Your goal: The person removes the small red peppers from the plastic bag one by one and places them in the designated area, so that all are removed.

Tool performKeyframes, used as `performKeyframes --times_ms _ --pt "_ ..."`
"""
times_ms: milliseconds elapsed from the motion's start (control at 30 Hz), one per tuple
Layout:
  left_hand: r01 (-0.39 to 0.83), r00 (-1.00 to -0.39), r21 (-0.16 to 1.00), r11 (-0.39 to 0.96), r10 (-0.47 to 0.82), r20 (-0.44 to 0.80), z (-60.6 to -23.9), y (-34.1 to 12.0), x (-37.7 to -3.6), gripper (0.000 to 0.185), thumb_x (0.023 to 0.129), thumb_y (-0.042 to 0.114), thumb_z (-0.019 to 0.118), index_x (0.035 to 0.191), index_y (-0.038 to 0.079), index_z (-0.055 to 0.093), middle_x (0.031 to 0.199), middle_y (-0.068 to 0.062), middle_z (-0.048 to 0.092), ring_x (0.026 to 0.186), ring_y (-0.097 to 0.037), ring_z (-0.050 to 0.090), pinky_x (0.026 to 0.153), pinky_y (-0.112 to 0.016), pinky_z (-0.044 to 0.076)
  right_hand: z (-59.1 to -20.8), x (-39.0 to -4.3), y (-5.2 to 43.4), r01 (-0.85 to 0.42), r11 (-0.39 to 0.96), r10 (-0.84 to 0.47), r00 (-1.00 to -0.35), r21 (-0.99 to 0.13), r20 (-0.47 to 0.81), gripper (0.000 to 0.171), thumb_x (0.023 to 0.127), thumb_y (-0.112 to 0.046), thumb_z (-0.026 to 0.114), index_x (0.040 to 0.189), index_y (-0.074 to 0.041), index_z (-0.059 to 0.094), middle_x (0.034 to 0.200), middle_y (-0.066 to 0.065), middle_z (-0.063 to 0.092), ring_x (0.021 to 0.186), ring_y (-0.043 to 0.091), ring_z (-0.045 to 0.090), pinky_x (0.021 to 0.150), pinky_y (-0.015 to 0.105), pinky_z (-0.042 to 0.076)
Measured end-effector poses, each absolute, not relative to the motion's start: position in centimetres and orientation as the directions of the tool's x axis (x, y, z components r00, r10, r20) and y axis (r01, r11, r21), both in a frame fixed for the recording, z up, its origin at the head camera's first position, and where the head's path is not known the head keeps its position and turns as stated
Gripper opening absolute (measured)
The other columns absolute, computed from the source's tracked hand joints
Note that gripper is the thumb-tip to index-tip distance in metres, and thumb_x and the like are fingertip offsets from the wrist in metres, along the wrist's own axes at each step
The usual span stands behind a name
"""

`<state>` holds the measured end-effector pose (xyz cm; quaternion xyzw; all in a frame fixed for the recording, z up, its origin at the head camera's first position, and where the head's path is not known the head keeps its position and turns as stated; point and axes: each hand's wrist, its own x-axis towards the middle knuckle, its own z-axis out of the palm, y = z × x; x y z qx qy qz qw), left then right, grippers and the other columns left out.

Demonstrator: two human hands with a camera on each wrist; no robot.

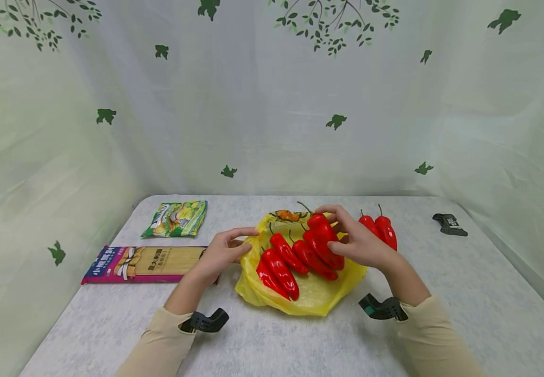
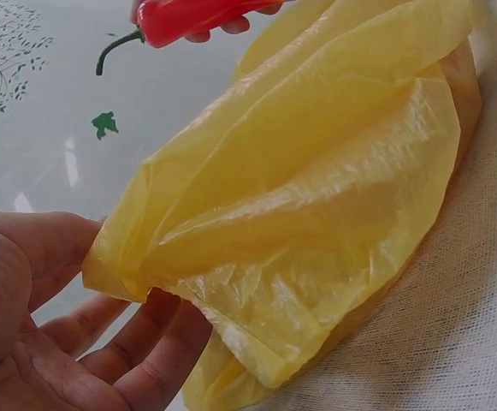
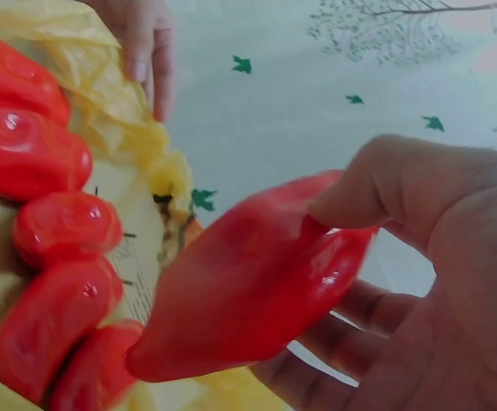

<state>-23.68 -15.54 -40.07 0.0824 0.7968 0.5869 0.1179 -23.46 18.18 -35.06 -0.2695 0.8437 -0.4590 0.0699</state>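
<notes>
A yellow plastic bag (image 1: 308, 305) lies opened out mid-table with several glossy red chili peppers (image 1: 279, 272) side by side on it. At its left rim my left hand (image 1: 222, 254) pinches the plastic; in the left wrist view the thumb is on one side of the bag's edge (image 2: 115, 261), the fingers on the other. My right hand (image 1: 354, 241) grips one red chili pepper (image 3: 248, 278) between thumb and fingers, raised over the right part of the bag. Its green stem (image 2: 115, 50) points away from the hand in the left wrist view.
Two more red peppers (image 1: 385, 233) lie on the table right of the bag. A green snack packet (image 1: 175, 219) and a long pack of noodles (image 1: 154, 264) lie at the left. A small black packet (image 1: 449, 225) sits far right. A pale leaf-print curtain (image 1: 272, 131) stands behind the table.
</notes>
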Motion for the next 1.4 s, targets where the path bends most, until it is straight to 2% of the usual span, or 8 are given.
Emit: performKeyframes --times_ms 200,467,600,767,1000,1167,1400 --pt "-0.001 -0.959 0.954 0.298 0.272 -0.086 -40.0 -15.6 -23.7 0.035 0.099 0.015 0.061 0.134 0.019 0.062 0.141 -0.01 0.058 0.102 -0.018 0.064 0.079 -0.03 0.058 -35.0 -24.3 19.7 -0.389 0.464 -0.431 -0.884 -0.796 0.181 0.076 0.089 -0.005 0.066 0.152 -0.027 0.029 0.139 0.017 0.05 0.112 0.031 0.059 0.085 0.037 0.058" --pt "0.005 -0.957 0.958 0.288 0.279 -0.079 -40.2 -15.7 -23.7 0.036 0.099 0.015 0.061 0.135 0.017 0.062 0.14 -0.012 0.058 0.099 -0.017 0.065 0.078 -0.031 0.059 -35.3 -24.9 21.3 -0.286 0.475 -0.326 -0.935 -0.832 0.136 0.073 0.092 -0.006 0.064 0.151 -0.028 0.028 0.143 0.017 0.045 0.118 0.036 0.055 0.088 0.049 0.058" --pt "0.006 -0.957 0.959 0.283 0.281 -0.077 -40.2 -15.7 -23.7 0.036 0.099 0.015 0.061 0.135 0.017 0.062 0.14 -0.012 0.059 0.099 -0.017 0.065 0.078 -0.03 0.059 -35.5 -25.3 22.2 -0.274 0.496 -0.287 -0.947 -0.824 0.142 0.073 0.092 -0.009 0.065 0.152 -0.028 0.027 0.141 0.018 0.046 0.116 0.036 0.056 0.09 0.053 0.057" --pt "0.008 -0.955 0.96 0.281 0.288 -0.076 -40.2 -15.7 -23.8 0.036 0.099 0.015 0.061 0.135 0.017 0.062 0.142 -0.012 0.058 0.1 -0.018 0.065 0.078 -0.031 0.059 -35.4 -25.6 23.9 -0.262 0.481 -0.232 -0.958 -0.837 0.167 0.071 0.095 -0.012 0.064 0.153 -0.024 0.024 0.139 0.02 0.047 0.113 0.035 0.055 0.092 0.052 0.054" --pt "0.01 -0.954 0.961 0.278 0.291 -0.074 -40.2 -15.7 -23.8 0.036 0.099 0.015 0.061 0.135 0.017 0.062 0.142 -0.012 0.057 0.102 -0.017 0.065 0.08 -0.031 0.06 -35.7 -26.1 25.7 -0.191 0.497 -0.136 -0.981 -0.847 0.141 0.072 0.095 -0.02 0.066 0.153 -0.023 0.023 0.141 0.02 0.045 0.118 0.036 0.054 0.094 0.05 0.055" --pt "0.011 -0.955 0.96 0.281 0.287 -0.073 -40.2 -15.7 -23.8 0.036 0.099 0.016 0.061 0.135 0.018 0.062 0.143 -0.012 0.056 0.102 -0.018 0.065 0.079 -0.031 0.059 -35.8 -26.3 26.7 -0.165 0.502 -0.099 -0.986 -0.849 0.133 0.072 0.096 -0.022 0.064 0.154 -0.023 0.021 0.141 0.021 0.044 0.12 0.036 0.051 0.091 0.042 0.056" --pt "0.0 -0.957 0.956 0.292 0.276 -0.084 -40.2 -15.6 -23.7 0.036 0.099 0.016 0.061 0.135 0.018 0.062 0.141 -0.012 0.058 0.101 -0.018 0.065 0.079 -0.031 0.059 -36.4 -26.5 28.1 -0.124 0.499 -0.047 -0.992 -0.857 0.116 0.071 0.097 -0.023 0.062 0.155 -0.021 0.021 0.142 0.023 0.041 0.12 0.036 0.049 0.079 0.022 0.053"
